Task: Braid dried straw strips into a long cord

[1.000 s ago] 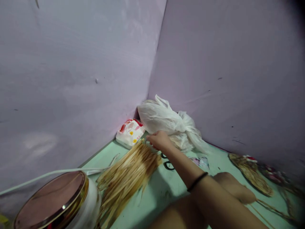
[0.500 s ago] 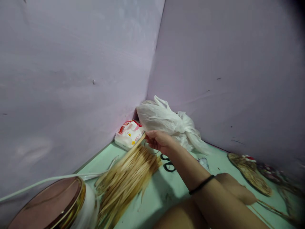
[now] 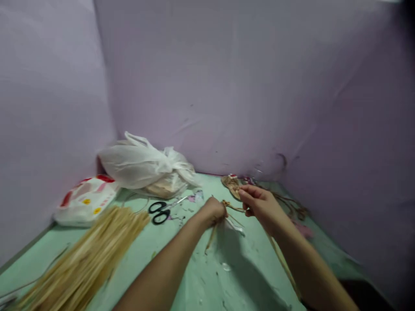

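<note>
My left hand (image 3: 214,211) is closed around thin tan straw strands (image 3: 231,208) above the pale green floor. My right hand (image 3: 259,203) pinches the same strands from the other side, a few centimetres to the right. Loose strand ends hang down below my left hand. A long bundle of straw strips (image 3: 87,255) lies on the floor at the left, well apart from both hands. Black-handled scissors (image 3: 161,211) lie between the bundle and my left hand.
A knotted white plastic bag (image 3: 142,164) and a red-and-white packet (image 3: 86,201) sit by the lilac wall at the left. A woven straw piece (image 3: 231,183) and more strands (image 3: 292,207) lie behind my right hand. Scraps dot the green floor (image 3: 207,276).
The view has swung to the right. My left hand left the straw bundle with strands in it and moved to the middle; my right hand came into view and took hold of them.
</note>
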A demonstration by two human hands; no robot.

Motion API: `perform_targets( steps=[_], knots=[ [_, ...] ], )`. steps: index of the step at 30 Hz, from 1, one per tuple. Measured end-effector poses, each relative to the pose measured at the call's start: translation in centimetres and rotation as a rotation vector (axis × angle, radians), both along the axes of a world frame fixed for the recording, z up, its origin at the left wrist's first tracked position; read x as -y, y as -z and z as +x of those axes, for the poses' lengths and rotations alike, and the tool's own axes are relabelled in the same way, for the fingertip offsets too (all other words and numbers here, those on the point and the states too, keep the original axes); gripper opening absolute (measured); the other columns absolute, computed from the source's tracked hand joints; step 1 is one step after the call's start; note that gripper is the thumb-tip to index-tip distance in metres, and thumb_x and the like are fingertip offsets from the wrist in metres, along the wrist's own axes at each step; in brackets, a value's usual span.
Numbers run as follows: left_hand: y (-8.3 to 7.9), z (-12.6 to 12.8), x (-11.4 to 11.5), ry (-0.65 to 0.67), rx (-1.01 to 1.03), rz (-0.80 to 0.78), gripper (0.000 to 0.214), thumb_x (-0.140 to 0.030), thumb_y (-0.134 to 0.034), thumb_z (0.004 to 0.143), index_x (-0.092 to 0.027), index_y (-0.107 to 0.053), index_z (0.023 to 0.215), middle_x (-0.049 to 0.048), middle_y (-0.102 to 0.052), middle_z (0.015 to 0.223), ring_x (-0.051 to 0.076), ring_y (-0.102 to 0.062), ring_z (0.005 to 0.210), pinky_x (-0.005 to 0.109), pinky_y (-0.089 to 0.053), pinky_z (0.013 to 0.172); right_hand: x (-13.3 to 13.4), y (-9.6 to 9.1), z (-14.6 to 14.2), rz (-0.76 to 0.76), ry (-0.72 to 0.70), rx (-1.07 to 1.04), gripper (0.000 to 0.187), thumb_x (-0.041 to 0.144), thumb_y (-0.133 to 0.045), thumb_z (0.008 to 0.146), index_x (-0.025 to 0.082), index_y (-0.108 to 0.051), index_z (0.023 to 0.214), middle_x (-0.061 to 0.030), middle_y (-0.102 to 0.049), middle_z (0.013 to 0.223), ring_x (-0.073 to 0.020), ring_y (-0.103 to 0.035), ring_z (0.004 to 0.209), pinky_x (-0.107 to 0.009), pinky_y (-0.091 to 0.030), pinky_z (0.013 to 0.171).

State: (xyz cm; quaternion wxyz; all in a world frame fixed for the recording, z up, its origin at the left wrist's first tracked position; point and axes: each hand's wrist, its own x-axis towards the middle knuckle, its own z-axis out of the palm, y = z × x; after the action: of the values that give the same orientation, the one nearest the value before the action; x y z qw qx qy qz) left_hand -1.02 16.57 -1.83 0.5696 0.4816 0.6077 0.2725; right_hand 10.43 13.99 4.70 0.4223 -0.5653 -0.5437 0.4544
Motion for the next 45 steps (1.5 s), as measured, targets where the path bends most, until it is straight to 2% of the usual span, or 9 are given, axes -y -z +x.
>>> perform_targets(
  steps=[3, 5, 8, 12, 16, 26, 30, 37, 45],
  knots=[
    [0.0, 0.3, -0.2, 0.037, -0.055, -0.037, 0.011, -0.015, -0.058, 0.067, -0.008, -0.054, 0.06, -0.0033, -0.042, 0.042, 0.005, -0.034, 0.034, 0.021, -0.024, 0.037, -1.4, 4.6, 3.0, -0.004, 0.077, 0.26, 0.024, 0.027, -0.054, 0.066, 0.009, -0.064, 0.077, 0.0027, -0.048, 0.048, -0.0082, -0.041, 0.042, -0.02, -0.032, 0.041],
    [-0.1, 0.1, -0.2, 0.054, -0.063, -0.041, 0.011, -0.012, -0.055, 0.064, -0.011, -0.05, 0.053, -0.0066, -0.031, 0.033, 0.004, -0.023, 0.028, 0.021, -0.015, 0.035, -2.2, 6.9, 3.2, 0.018, 0.025, 0.357, 0.021, 0.023, -0.054, 0.066, 0.008, -0.065, 0.074, -0.0015, -0.056, 0.055, -0.0093, -0.047, 0.048, -0.019, -0.033, 0.045],
    [0.1, -0.1, -0.4, 0.071, -0.059, -0.037, 0.007, -0.012, -0.05, 0.06, -0.013, -0.05, 0.054, -0.0067, -0.031, 0.032, 0.004, -0.02, 0.027, 0.021, -0.012, 0.034, -2.7, 8.3, 2.5, 0.03, 0.068, 0.428, 0.018, 0.023, -0.056, 0.064, 0.009, -0.067, 0.07, -0.0042, -0.061, 0.059, -0.0113, -0.051, 0.053, -0.019, -0.033, 0.047],
    [0.7, -0.1, -0.6, 0.082, -0.041, -0.014, 0.006, -0.012, -0.048, 0.056, -0.014, -0.046, 0.051, -0.0061, -0.033, 0.035, 0.003, -0.022, 0.027, 0.02, -0.011, 0.034, -2.2, 7.8, 1.5, 0.07, 0.115, 0.577, 0.018, 0.024, -0.054, 0.066, 0.014, -0.068, 0.069, -0.0049, -0.065, 0.062, -0.0123, -0.054, 0.055, -0.02, -0.032, 0.05],
    [0.8, -0.1, -0.6, 0.079, -0.031, -0.009, 0.007, -0.013, -0.049, 0.054, -0.015, -0.044, 0.049, -0.0067, -0.031, 0.034, 0.003, -0.022, 0.028, 0.019, -0.011, 0.033, -1.8, 7.3, 1.3, 0.088, 0.041, 0.596, 0.018, 0.022, -0.053, 0.065, 0.015, -0.069, 0.067, -0.0043, -0.065, 0.059, -0.0123, -0.054, 0.055, -0.02, -0.032, 0.05],
    [0.9, -0.1, -0.6, 0.076, -0.059, 0.011, 0.01, -0.013, -0.047, 0.054, -0.015, -0.043, 0.045, -0.006, -0.029, 0.03, 0.004, -0.021, 0.026, 0.02, -0.012, 0.032, -2.0, 8.0, 1.1, -0.195, -0.006, 0.134, 0.011, 0.019, -0.053, 0.066, 0.013, -0.059, 0.059, 0.0013, -0.054, 0.042, -0.0076, -0.047, 0.039, -0.017, -0.038, 0.043],
    [0.9, 0.0, -0.6, 0.078, -0.076, 0.016, 0.013, -0.012, -0.048, 0.055, -0.016, -0.041, 0.044, -0.0064, -0.027, 0.028, 0.004, -0.02, 0.026, 0.02, -0.012, 0.033, -2.0, 7.9, 0.6, -0.239, 0.018, 0.08, 0.007, 0.015, -0.053, 0.065, 0.014, -0.055, 0.058, 0.0044, -0.049, 0.038, -0.0063, -0.044, 0.035, -0.016, -0.038, 0.04],
    [0.9, -0.1, -0.6, 0.087, -0.084, 0.022, 0.01, -0.014, -0.049, 0.055, -0.015, -0.043, 0.047, -0.0062, -0.03, 0.032, 0.004, -0.022, 0.028, 0.019, -0.013, 0.033, -2.5, 8.4, 1.1, -0.255, -0.012, 0.152, 0.009, 0.015, -0.055, 0.06, 0.011, -0.061, 0.055, 0.0018, -0.05, 0.039, -0.0062, -0.043, 0.035, -0.016, -0.031, 0.037],
    [0.2, 0.1, -0.2, 0.108, -0.15, 0.04, 0.016, -0.016, -0.047, 0.058, -0.016, -0.041, 0.043, -0.0056, -0.027, 0.026, 0.005, -0.022, 0.026, 0.02, -0.015, 0.032, -2.5, 8.8, 1.0, -0.063, 0.008, 0.441, 0.017, 0.018, -0.049, 0.056, 0.013, -0.066, 0.058, -0.0006, -0.054, 0.045, -0.0089, -0.047, 0.046, -0.017, -0.028, 0.041]
  ],
)
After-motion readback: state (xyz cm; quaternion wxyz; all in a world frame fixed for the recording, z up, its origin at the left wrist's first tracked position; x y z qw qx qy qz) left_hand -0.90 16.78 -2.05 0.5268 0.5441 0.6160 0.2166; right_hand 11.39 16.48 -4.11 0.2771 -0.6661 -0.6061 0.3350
